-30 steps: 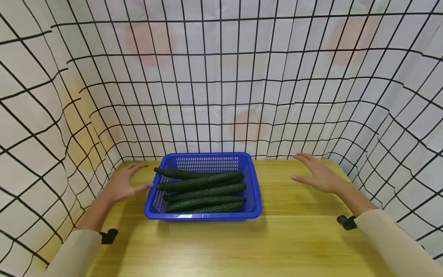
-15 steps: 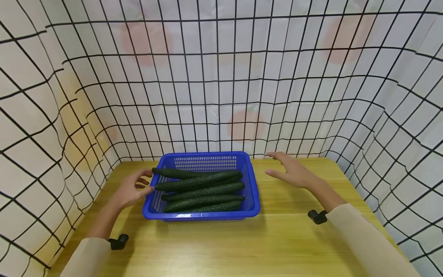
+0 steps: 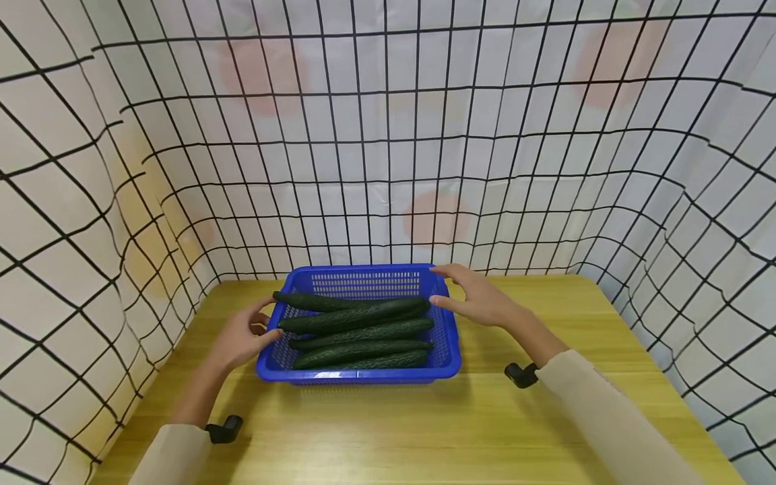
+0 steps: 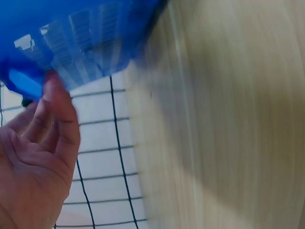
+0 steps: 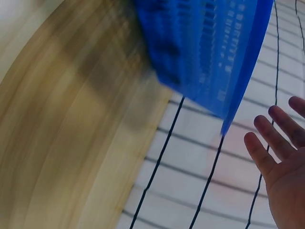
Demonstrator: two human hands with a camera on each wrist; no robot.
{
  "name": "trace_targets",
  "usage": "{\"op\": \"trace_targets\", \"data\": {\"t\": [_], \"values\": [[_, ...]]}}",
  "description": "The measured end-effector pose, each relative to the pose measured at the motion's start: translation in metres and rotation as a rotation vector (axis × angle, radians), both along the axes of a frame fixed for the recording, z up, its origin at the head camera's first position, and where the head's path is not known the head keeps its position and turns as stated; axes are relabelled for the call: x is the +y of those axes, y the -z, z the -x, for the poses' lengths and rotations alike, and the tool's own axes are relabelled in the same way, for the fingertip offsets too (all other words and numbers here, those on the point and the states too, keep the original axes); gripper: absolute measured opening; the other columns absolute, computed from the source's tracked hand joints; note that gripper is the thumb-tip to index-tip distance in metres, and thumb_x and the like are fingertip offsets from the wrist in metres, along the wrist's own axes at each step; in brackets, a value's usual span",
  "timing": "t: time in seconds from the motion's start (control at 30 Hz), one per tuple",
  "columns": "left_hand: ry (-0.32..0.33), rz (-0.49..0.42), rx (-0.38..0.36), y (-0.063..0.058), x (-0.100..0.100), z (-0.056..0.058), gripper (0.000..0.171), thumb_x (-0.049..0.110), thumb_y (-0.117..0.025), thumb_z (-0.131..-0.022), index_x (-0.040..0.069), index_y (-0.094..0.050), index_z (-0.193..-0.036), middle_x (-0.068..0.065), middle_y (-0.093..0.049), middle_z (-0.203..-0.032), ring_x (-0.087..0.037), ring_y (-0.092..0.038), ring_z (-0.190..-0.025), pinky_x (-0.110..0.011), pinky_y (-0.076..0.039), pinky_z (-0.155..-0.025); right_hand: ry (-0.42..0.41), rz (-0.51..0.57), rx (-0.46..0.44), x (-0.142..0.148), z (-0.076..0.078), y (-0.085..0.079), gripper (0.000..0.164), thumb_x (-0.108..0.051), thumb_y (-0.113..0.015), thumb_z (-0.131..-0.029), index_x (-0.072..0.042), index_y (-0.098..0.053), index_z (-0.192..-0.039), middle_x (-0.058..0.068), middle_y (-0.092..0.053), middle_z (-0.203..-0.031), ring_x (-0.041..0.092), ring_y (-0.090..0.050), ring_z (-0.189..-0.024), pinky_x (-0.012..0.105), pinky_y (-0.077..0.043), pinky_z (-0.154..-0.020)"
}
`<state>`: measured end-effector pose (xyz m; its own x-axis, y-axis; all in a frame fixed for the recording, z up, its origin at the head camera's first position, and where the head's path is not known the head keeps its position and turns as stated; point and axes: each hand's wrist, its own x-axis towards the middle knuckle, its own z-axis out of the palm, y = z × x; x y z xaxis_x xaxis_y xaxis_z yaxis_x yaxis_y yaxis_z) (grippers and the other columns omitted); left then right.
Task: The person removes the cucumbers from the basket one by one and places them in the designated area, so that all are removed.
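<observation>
A blue plastic basket (image 3: 358, 374) with slotted walls stands on the wooden table, holding several long dark green cucumbers (image 3: 358, 316) laid side by side. At its left rim is my left hand (image 3: 242, 333), thumb over the edge and the other fingers curled below it. The left wrist view shows that hand (image 4: 43, 138) with a fingertip at the basket wall (image 4: 95, 43). My right hand (image 3: 475, 296) reaches over the right rim, fingers extended. From the right wrist, the hand (image 5: 286, 157) appears with straight, spread fingers, apart from the basket (image 5: 205, 52).
A black wire grid (image 3: 388, 141) rises behind the table and along both sides, with pale patterned cloth (image 3: 436, 222) behind it. Wooden tabletop (image 3: 376, 431) extends in front of the basket. A small black device (image 3: 523, 375) sits at each sleeve cuff.
My right hand has moved left from beside the basket to its right rim. My left hand has moved in to the left rim, its fingers curling. The basket stays put.
</observation>
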<state>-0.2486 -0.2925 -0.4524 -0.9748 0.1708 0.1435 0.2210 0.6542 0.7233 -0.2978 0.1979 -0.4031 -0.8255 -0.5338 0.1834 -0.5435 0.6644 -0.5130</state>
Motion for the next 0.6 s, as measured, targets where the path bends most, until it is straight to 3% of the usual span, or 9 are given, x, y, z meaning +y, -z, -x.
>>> {"op": "trace_targets", "data": {"t": [0.13,0.23,0.4,0.6], "values": [[-0.022,-0.029,-0.029,-0.001,0.006,-0.001,0.076,0.015,-0.074,-0.091,0.008,-0.039,-0.157,-0.011,-0.065,-0.086,-0.023,-0.074,-0.075,-0.028,-0.060,-0.062,-0.027,-0.019,0.007,-0.019,0.000,-0.005,0.072,-0.059,-0.058,-0.098,-0.019,-0.044,-0.156,0.007,-0.048,-0.157,0.032,-0.049,-0.142,0.059,-0.043,-0.115],[-0.035,-0.077,-0.047,0.001,0.008,-0.002,0.077,0.014,-0.073,-0.092,0.009,-0.037,-0.159,-0.014,-0.064,-0.089,-0.021,-0.070,-0.068,-0.029,-0.060,-0.060,-0.044,-0.028,0.004,-0.031,-0.001,-0.009,0.072,-0.060,-0.058,-0.098,-0.019,-0.045,-0.155,0.008,-0.049,-0.157,0.031,-0.048,-0.144,0.058,-0.041,-0.117],[-0.073,-0.200,-0.129,0.003,0.014,-0.007,0.079,0.014,-0.068,-0.095,0.014,-0.029,-0.164,-0.027,-0.064,-0.110,-0.025,-0.072,-0.080,-0.036,-0.065,-0.065,-0.090,-0.036,-0.002,-0.050,0.000,-0.014,0.072,-0.060,-0.057,-0.099,-0.015,-0.047,-0.155,0.007,-0.050,-0.156,0.031,-0.048,-0.143,0.058,-0.041,-0.117],[-0.147,-0.276,-0.216,-0.001,0.025,-0.010,0.081,0.014,-0.065,-0.096,0.019,-0.025,-0.165,-0.034,-0.060,-0.128,-0.030,-0.074,-0.091,-0.044,-0.066,-0.073,-0.142,-0.038,-0.016,-0.071,0.008,-0.016,0.071,-0.059,-0.057,-0.099,-0.013,-0.049,-0.153,0.003,-0.053,-0.154,0.026,-0.050,-0.141,0.051,-0.043,-0.117]]}}
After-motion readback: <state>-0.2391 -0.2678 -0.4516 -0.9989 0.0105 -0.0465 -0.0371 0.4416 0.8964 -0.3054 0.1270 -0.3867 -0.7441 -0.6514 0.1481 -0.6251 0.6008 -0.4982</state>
